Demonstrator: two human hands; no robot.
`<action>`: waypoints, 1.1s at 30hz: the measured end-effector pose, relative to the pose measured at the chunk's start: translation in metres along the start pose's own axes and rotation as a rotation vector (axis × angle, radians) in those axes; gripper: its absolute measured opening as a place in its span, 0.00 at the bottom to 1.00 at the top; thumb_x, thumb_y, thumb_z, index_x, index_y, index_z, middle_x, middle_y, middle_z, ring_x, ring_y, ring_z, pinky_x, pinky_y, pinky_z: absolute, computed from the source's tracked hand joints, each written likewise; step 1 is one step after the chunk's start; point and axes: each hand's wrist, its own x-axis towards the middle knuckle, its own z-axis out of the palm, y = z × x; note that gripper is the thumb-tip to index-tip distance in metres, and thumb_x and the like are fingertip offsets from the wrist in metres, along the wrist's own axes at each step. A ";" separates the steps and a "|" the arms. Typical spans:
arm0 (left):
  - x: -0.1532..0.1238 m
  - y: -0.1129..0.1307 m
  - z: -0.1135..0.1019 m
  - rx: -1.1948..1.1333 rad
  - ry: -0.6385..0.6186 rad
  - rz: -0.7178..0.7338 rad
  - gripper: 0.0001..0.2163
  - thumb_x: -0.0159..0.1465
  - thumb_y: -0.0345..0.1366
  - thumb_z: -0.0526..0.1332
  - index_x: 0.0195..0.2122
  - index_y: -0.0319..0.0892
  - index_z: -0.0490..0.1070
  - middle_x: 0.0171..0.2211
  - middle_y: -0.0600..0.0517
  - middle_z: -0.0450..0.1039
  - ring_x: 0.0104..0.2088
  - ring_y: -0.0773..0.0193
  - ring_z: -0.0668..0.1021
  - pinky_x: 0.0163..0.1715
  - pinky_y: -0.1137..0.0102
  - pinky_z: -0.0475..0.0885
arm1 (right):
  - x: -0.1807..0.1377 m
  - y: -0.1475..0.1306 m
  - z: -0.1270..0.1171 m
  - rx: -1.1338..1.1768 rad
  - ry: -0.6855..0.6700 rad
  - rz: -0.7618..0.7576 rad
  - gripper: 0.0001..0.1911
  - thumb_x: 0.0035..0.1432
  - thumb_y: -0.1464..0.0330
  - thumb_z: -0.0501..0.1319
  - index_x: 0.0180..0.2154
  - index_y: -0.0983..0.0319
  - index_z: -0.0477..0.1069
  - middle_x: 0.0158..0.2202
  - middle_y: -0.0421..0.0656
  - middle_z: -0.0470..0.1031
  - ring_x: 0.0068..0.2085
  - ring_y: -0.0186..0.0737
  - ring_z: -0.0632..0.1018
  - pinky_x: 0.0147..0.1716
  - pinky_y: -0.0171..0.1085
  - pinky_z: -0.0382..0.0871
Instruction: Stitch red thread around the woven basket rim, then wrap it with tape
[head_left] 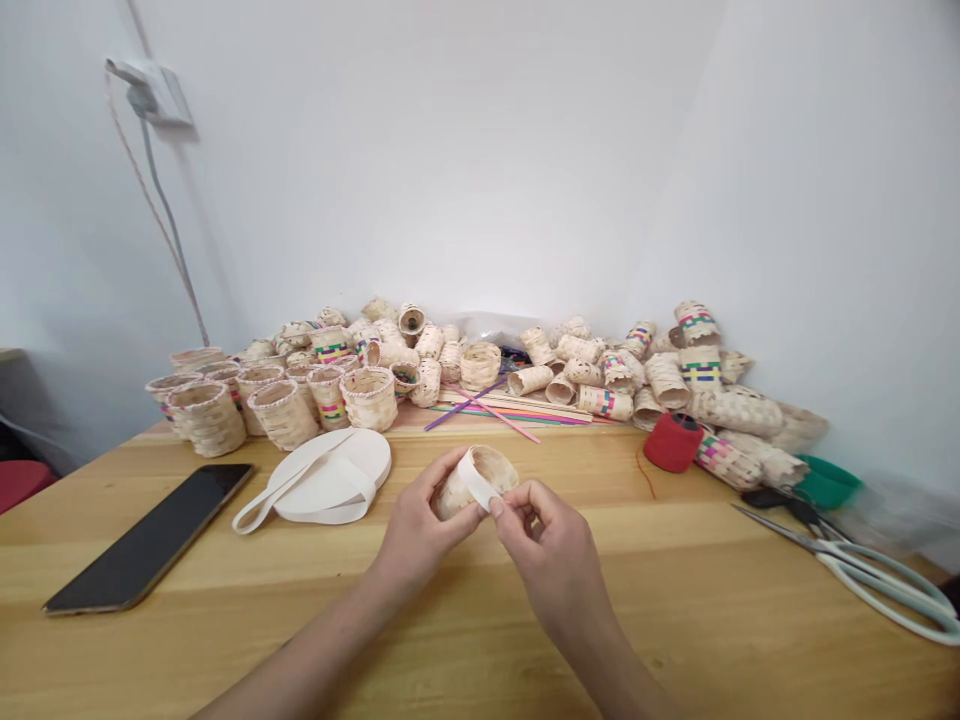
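A small woven straw basket (491, 468) is held over the middle of the wooden table (675, 620), its mouth turned toward the far side. My left hand (420, 525) is closed round its left side. My right hand (544, 545) pinches a white strip (475, 478) that curves over the basket's rim. Just to the left lies a flat roll of the same white band (337, 480), with a loose loop trailing toward me.
Several small woven baskets (285, 400) are piled along the wall, some with coloured stripes (701, 368). Coloured strips (495, 405) lie before them. A red thread spool (673, 440) and scissors (870, 570) are at right, a dark tablet (150, 540) at left.
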 end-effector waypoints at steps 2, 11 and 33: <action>0.000 0.000 0.000 -0.034 -0.014 -0.005 0.26 0.53 0.36 0.65 0.53 0.40 0.66 0.53 0.44 0.71 0.53 0.52 0.72 0.54 0.60 0.67 | 0.000 0.001 0.000 0.003 0.014 -0.009 0.12 0.54 0.62 0.58 0.23 0.61 0.65 0.17 0.34 0.61 0.20 0.31 0.61 0.18 0.30 0.51; -0.002 -0.004 0.001 -0.097 -0.050 -0.017 0.26 0.55 0.41 0.65 0.54 0.41 0.65 0.53 0.45 0.71 0.52 0.53 0.73 0.50 0.64 0.70 | 0.000 0.006 -0.001 -0.007 0.027 -0.034 0.12 0.55 0.61 0.57 0.24 0.61 0.66 0.18 0.35 0.62 0.19 0.30 0.61 0.17 0.30 0.50; -0.002 -0.004 0.003 -0.212 -0.066 -0.032 0.26 0.55 0.41 0.66 0.54 0.41 0.64 0.52 0.45 0.71 0.51 0.55 0.73 0.49 0.66 0.70 | 0.013 0.005 -0.017 -0.107 -0.066 -0.073 0.09 0.56 0.66 0.60 0.40 0.59 0.71 0.26 0.37 0.66 0.27 0.35 0.68 0.27 0.32 0.60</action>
